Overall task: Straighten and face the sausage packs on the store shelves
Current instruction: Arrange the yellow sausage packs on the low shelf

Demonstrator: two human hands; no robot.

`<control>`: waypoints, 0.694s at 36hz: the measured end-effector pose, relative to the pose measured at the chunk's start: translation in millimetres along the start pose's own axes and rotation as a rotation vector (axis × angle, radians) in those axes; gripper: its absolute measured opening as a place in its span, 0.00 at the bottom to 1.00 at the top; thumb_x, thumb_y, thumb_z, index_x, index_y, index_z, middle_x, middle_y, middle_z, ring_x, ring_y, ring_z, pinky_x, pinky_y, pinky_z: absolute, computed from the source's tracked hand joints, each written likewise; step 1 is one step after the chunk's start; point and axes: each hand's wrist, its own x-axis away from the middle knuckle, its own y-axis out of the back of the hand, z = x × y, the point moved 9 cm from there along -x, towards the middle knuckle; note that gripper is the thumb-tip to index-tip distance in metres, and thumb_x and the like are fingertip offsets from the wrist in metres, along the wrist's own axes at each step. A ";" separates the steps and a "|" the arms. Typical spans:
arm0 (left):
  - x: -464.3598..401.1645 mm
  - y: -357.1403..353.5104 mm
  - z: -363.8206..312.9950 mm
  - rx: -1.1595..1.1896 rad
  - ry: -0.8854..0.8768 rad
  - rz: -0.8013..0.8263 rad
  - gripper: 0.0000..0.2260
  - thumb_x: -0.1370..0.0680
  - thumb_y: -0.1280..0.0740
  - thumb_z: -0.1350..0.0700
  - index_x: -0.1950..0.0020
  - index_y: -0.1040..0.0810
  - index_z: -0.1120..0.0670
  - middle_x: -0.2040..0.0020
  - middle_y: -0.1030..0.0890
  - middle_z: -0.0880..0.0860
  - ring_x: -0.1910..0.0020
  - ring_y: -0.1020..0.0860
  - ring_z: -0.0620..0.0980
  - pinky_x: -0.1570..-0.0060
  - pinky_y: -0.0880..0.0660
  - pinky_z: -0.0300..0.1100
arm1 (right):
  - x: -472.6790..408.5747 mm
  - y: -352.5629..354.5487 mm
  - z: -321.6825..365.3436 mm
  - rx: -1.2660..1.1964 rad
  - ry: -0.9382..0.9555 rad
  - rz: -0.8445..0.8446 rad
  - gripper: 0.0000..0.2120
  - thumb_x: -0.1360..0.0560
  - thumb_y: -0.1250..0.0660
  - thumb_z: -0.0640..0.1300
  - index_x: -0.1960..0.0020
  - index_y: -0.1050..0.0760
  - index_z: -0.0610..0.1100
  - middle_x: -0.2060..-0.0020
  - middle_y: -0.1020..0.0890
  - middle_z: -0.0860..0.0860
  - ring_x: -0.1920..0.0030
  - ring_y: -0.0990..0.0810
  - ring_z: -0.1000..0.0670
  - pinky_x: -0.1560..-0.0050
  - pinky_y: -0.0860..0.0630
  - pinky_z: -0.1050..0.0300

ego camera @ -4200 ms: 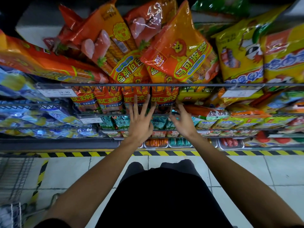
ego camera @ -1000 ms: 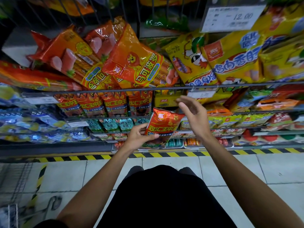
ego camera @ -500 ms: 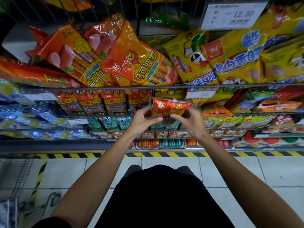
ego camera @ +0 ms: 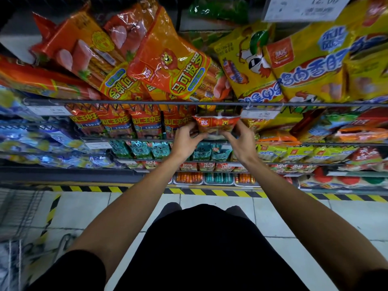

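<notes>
Head view, near to far. Nearest: tiled floor with a yellow-and-black hazard strip along the shelf base, and part of a wire cart at far left. Both forearms reach forward to the second shelf. The left hand and right hand each have fingers clamped on opposite lower corners of one red sausage pack, held just under the wire shelf rail and just left of a price tag. The pack sits at the right end of a row of matching red packs, which stand upright with labels forward; that row appears largely faced, and the held pack seems about to fill its last slot. Farther and higher, large orange sausage bags lie tilted and overlapping, and yellow sausage bags lean at angles. By this evidence the upper shelf remains to be straightened; most of the task appears outstanding.
</notes>
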 end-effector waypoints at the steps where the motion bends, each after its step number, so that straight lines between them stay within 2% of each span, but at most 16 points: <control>1: -1.0 -2.0 2.7 -0.002 0.011 0.009 0.17 0.21 0.27 0.53 0.34 0.20 0.57 0.38 0.17 0.53 0.36 0.21 0.52 0.32 0.26 0.51 | -0.9 -3.3 -6.0 0.003 -0.022 0.010 0.16 0.22 0.28 0.42 0.35 0.23 0.41 0.44 0.18 0.54 0.42 0.21 0.54 0.42 0.26 0.67; 4: -3.5 -8.2 11.6 -0.027 0.061 0.062 0.16 0.19 0.29 0.52 0.35 0.22 0.60 0.38 0.18 0.55 0.37 0.21 0.54 0.34 0.25 0.50 | -3.7 -15.7 -24.4 0.029 -0.090 0.047 0.12 0.21 0.28 0.44 0.39 0.23 0.42 0.48 0.16 0.48 0.46 0.19 0.47 0.46 0.23 0.54; 6: -4.0 -9.5 15.3 -0.052 0.066 0.079 0.17 0.18 0.30 0.52 0.34 0.23 0.60 0.37 0.18 0.56 0.36 0.21 0.55 0.34 0.25 0.50 | -6.2 -23.4 -34.2 0.039 -0.150 0.080 0.14 0.21 0.29 0.45 0.38 0.23 0.40 0.48 0.18 0.50 0.45 0.19 0.45 0.48 0.26 0.57; 8: -1.9 -5.3 18.0 -0.048 0.069 0.062 0.20 0.18 0.31 0.54 0.28 0.27 0.59 0.32 0.22 0.56 0.32 0.24 0.54 0.30 0.27 0.51 | -8.3 -28.6 -42.7 0.015 -0.221 0.103 0.16 0.20 0.29 0.46 0.37 0.24 0.39 0.46 0.18 0.50 0.42 0.19 0.45 0.47 0.27 0.60; 12: 3.3 2.9 28.3 -0.083 0.046 0.054 0.24 0.17 0.33 0.58 0.22 0.33 0.58 0.25 0.27 0.55 0.27 0.28 0.54 0.27 0.30 0.50 | -15.9 -35.3 -52.7 -0.038 -0.281 0.126 0.20 0.19 0.31 0.50 0.33 0.25 0.39 0.39 0.17 0.47 0.37 0.21 0.46 0.35 0.25 0.50; 15: 5.4 0.0 34.6 -0.165 -0.011 0.102 0.26 0.17 0.33 0.59 0.20 0.36 0.56 0.23 0.30 0.54 0.25 0.31 0.54 0.25 0.32 0.51 | -19.5 -42.1 -61.8 -0.005 -0.330 0.167 0.26 0.19 0.35 0.55 0.28 0.29 0.39 0.37 0.20 0.46 0.37 0.24 0.45 0.40 0.28 0.54; 17: 6.2 -8.2 37.5 -0.174 -0.003 0.165 0.29 0.17 0.33 0.58 0.18 0.41 0.54 0.20 0.36 0.53 0.23 0.34 0.54 0.24 0.35 0.47 | -20.4 -46.5 -70.6 -0.011 -0.370 0.184 0.28 0.19 0.36 0.59 0.28 0.30 0.39 0.38 0.20 0.45 0.36 0.24 0.43 0.42 0.30 0.54; 19: 6.2 -16.7 39.5 -0.134 0.042 0.215 0.33 0.17 0.33 0.58 0.16 0.46 0.52 0.18 0.41 0.52 0.22 0.35 0.54 0.24 0.35 0.48 | -22.2 -48.1 -77.3 -0.011 -0.378 0.174 0.27 0.19 0.37 0.59 0.35 0.27 0.36 0.45 0.18 0.43 0.41 0.21 0.40 0.45 0.28 0.51; 21: 5.4 -20.1 37.1 -0.074 0.057 0.195 0.34 0.17 0.32 0.57 0.16 0.47 0.53 0.18 0.41 0.53 0.22 0.35 0.54 0.24 0.34 0.52 | -23.8 -46.8 -79.3 0.008 -0.365 0.151 0.26 0.18 0.37 0.59 0.51 0.26 0.33 0.58 0.21 0.39 0.54 0.20 0.38 0.52 0.27 0.48; 23: 6.6 -17.8 33.0 -0.024 0.057 0.132 0.31 0.17 0.33 0.58 0.17 0.45 0.54 0.18 0.39 0.54 0.23 0.34 0.54 0.25 0.33 0.50 | -24.3 -44.6 -75.8 0.049 -0.332 0.143 0.24 0.17 0.38 0.57 0.63 0.34 0.40 0.68 0.30 0.40 0.67 0.28 0.41 0.61 0.32 0.52; 25: 9.3 -12.6 30.6 0.004 0.044 0.068 0.29 0.16 0.34 0.59 0.18 0.42 0.54 0.19 0.37 0.53 0.24 0.32 0.54 0.27 0.32 0.49 | -24.2 -43.4 -69.4 0.091 -0.295 0.144 0.25 0.17 0.39 0.56 0.66 0.38 0.43 0.72 0.35 0.43 0.71 0.33 0.46 0.67 0.36 0.57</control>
